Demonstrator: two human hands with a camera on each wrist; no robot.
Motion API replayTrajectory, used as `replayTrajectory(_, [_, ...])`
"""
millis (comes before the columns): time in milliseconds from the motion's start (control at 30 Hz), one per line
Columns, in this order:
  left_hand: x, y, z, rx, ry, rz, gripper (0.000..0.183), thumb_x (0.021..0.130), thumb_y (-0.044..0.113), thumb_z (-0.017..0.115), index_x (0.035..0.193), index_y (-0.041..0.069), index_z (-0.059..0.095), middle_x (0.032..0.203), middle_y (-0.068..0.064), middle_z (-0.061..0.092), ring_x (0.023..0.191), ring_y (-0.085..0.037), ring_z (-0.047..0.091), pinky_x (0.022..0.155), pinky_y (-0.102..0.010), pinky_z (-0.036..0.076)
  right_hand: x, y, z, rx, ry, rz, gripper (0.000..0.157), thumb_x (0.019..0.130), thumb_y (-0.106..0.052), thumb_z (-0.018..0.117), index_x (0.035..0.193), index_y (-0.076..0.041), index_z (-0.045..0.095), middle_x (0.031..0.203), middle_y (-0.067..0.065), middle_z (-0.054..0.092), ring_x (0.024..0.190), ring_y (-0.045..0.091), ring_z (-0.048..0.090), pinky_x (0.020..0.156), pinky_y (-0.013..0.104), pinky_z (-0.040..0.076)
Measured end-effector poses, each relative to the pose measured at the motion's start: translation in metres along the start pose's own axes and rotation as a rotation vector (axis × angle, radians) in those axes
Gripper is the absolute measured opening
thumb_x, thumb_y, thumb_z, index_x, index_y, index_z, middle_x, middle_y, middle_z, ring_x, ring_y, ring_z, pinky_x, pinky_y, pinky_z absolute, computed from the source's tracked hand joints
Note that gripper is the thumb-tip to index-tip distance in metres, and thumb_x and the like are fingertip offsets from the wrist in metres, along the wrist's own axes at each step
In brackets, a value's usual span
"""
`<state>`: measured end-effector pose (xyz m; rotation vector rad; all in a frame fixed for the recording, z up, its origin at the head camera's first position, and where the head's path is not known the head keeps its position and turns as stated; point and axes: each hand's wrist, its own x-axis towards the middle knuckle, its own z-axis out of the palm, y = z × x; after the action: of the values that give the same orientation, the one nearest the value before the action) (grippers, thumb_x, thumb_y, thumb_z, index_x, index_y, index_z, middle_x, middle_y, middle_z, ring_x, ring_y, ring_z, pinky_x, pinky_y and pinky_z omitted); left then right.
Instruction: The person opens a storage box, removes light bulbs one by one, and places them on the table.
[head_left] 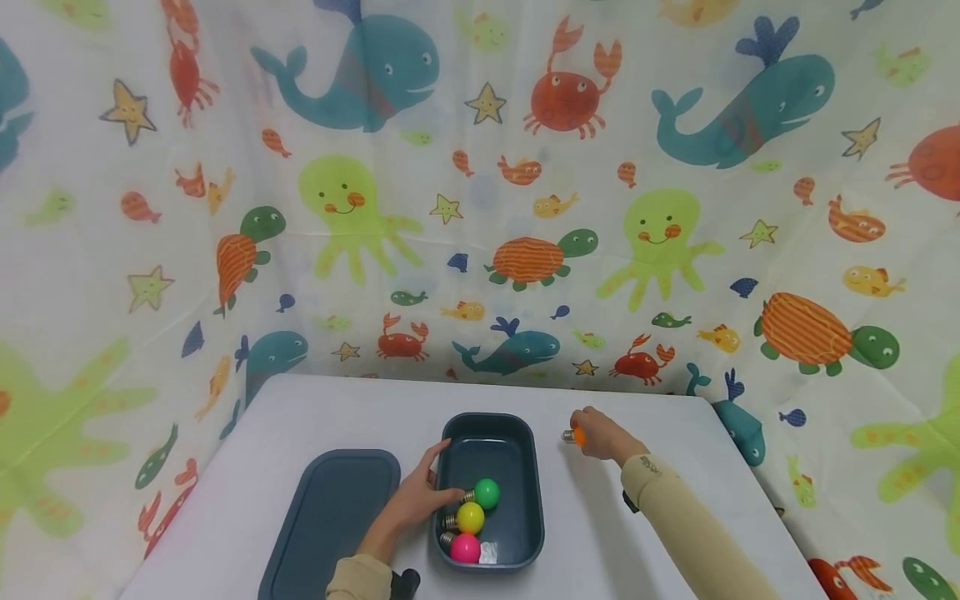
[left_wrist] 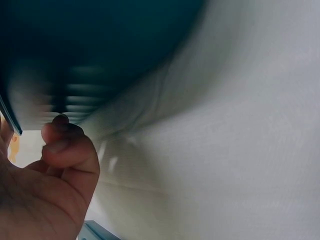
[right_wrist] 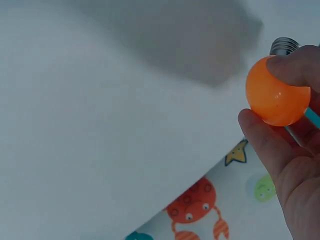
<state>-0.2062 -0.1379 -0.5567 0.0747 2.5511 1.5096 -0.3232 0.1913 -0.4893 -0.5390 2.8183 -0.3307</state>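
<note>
An orange light bulb (right_wrist: 278,102) with a silver screw base (right_wrist: 284,45) is pinched between the thumb and fingers of my right hand (head_left: 603,437), over the white table right of a dark blue container. My left hand (head_left: 414,500) grips that container (head_left: 538,500) by its left side, the thumb over the rim and fingers along the outer wall. Inside, near its front left, lie a green bulb (head_left: 487,493), a yellow bulb (head_left: 470,518) and a pink bulb (head_left: 465,548), their bases pointing left. The left wrist view shows curled fingers (left_wrist: 70,145) against the container's outside.
A dark blue lid (head_left: 330,508) lies flat left of the container, beside the left forearm. The white table (head_left: 645,508) ends at the back against a curtain (head_left: 465,200) printed with sea animals, which also hangs on both sides.
</note>
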Motion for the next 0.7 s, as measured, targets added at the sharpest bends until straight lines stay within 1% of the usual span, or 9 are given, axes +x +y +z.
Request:
replayTrajectory(100, [0.000,0.001,0.000,0.001,-0.002,-0.004,0.086,0.082,0.031,0.077,0.152,0.020,0.030,0.081,-0.007,0.047,0.070,-0.019,0.045,0.058,-0.032,0.036,-0.001,0.003,0.012,-0.012,-0.023,0.004,0.035,0.077,0.006,0.077,0.106,-0.007,0.062,0.097,0.007,0.055,0.088,0.022,0.052,0.091,0.043,0.050])
replayTrajectory(200, [0.000,0.001,-0.001,0.006,-0.001,0.000,0.086,0.081,0.032,0.078,0.152,0.020,0.030,0.082,-0.007,0.047,0.071,-0.019,0.045,0.059,-0.033,0.036,0.000,0.005,0.018,-0.004,-0.032,0.010,0.035,0.077,0.006,0.077,0.105,-0.007,0.062,0.097,0.007,0.055,0.088,0.022,0.052,0.091,0.044,0.050])
replayTrajectory(567, [0.001,-0.001,-0.002,0.010,0.001,0.011,0.087,0.081,0.034,0.078,0.152,0.020,0.029,0.085,-0.007,0.047,0.077,-0.020,0.046,0.060,-0.034,0.037,0.002,0.007,0.024,0.006,-0.041,0.014,0.035,0.077,0.006,0.077,0.106,-0.007,0.062,0.098,0.007,0.054,0.088,0.023,0.052,0.092,0.044,0.050])
replayTrajectory(700, [0.002,0.000,-0.002,0.003,0.000,0.003,0.087,0.081,0.033,0.078,0.152,0.021,0.029,0.084,-0.007,0.047,0.077,-0.021,0.046,0.061,-0.034,0.037,0.002,0.008,0.025,0.006,-0.046,0.013,0.036,0.078,0.005,0.077,0.107,-0.007,0.062,0.099,0.008,0.055,0.088,0.023,0.053,0.092,0.044,0.050])
